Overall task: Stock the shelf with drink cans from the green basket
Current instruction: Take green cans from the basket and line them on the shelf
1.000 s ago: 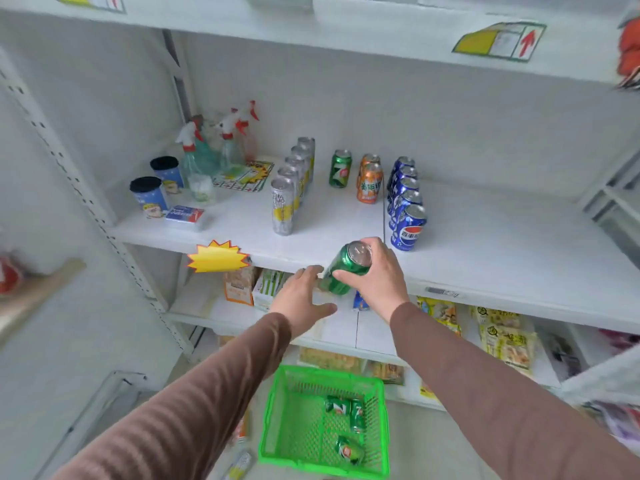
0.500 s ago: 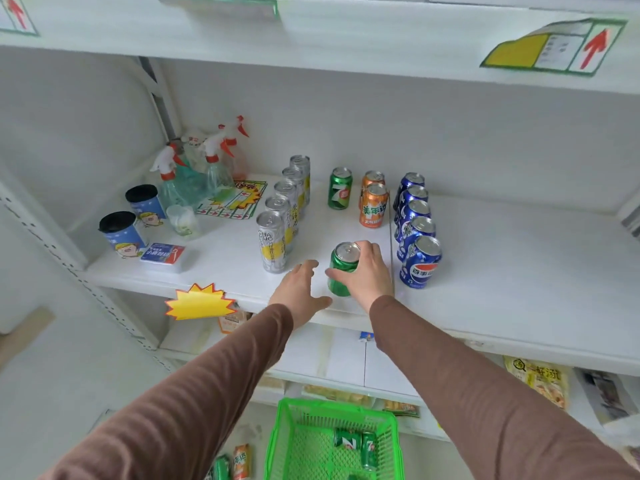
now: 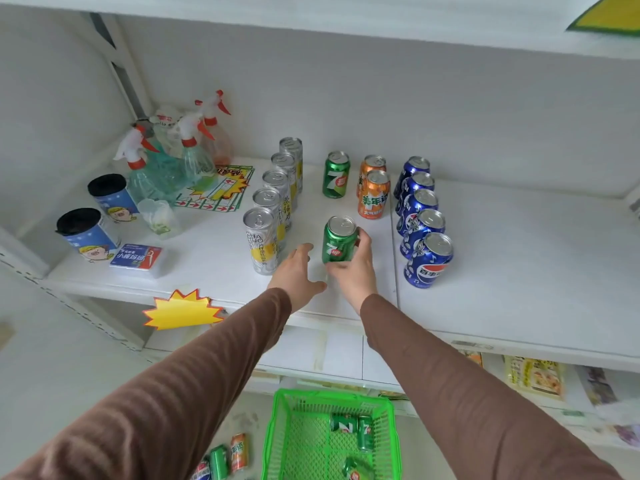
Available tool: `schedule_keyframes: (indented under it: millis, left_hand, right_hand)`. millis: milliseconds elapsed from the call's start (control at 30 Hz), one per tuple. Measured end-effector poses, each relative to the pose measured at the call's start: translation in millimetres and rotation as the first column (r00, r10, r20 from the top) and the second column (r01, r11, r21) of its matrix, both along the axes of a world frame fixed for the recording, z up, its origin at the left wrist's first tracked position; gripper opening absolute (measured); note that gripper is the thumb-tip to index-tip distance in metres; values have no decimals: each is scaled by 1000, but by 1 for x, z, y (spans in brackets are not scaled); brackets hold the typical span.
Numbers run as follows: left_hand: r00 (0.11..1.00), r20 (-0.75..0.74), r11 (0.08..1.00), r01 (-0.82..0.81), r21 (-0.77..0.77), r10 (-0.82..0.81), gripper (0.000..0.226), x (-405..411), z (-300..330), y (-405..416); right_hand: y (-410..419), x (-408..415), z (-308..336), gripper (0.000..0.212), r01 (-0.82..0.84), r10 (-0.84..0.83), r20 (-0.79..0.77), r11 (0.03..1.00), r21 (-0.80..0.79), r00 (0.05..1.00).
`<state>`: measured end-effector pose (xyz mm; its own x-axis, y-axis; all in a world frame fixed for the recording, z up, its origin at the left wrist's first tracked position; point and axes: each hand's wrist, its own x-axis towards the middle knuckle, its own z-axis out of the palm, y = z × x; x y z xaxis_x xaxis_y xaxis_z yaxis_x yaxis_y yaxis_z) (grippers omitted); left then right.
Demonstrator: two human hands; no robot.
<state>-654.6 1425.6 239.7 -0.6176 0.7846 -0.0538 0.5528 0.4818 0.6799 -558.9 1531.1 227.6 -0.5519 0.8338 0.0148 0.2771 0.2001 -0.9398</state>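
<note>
My right hand (image 3: pixel 353 275) grips a green 7-Up can (image 3: pixel 338 240) standing upright on the white shelf (image 3: pixel 502 271), in line with another green 7-Up can (image 3: pixel 336 174) further back. Just left of the held can, my left hand (image 3: pixel 296 273) rests on the shelf with fingers relaxed, holding nothing. Below, the green basket (image 3: pixel 277 434) on the floor holds three green cans (image 3: pixel 351 426).
On the shelf stand a row of tall silver cans (image 3: pixel 273 209), two orange cans (image 3: pixel 374 194) and a row of blue Pepsi cans (image 3: pixel 424 237). Spray bottles (image 3: pixel 166 161), two blue cups (image 3: pixel 86 233) and a small box (image 3: pixel 136 256) are at the left. Loose cans (image 3: pixel 225 457) lie left of the basket.
My right hand carried the green can from the shelf's front edge inward and set it upright between the silver and blue rows. My left hand followed alongside it.
</note>
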Motion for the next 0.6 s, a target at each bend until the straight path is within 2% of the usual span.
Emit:
schedule_keyframes:
  millis: [67,200,333,433,600]
  left_hand:
    - [1000,-5,1000,17,-7,-17,84,0,-3,1]
    - [1000,4,1000,29,-10,-29,85,-1,-8,3]
    - [999,7,999,32,-19,-32,85,-3,-11,9]
    - [1000,-2,999,30,-28,-31,83,-5,-13,13]
    - [1000,19,1000,10,-29,-9,85,-10,-12,27]
  right_hand:
    - [0,5,-7,90,3,-3,7,1000,14,1000]
    - [8,10,-12,91,10,-7,122,1000,-25,993]
    - [11,5,-17,69,6,-15,155,998,58,988]
    - [17,-3,-19,56,20,-31,175,998,62,984]
    - [34,-28,-16,57,69,-75,169,997,41,983]
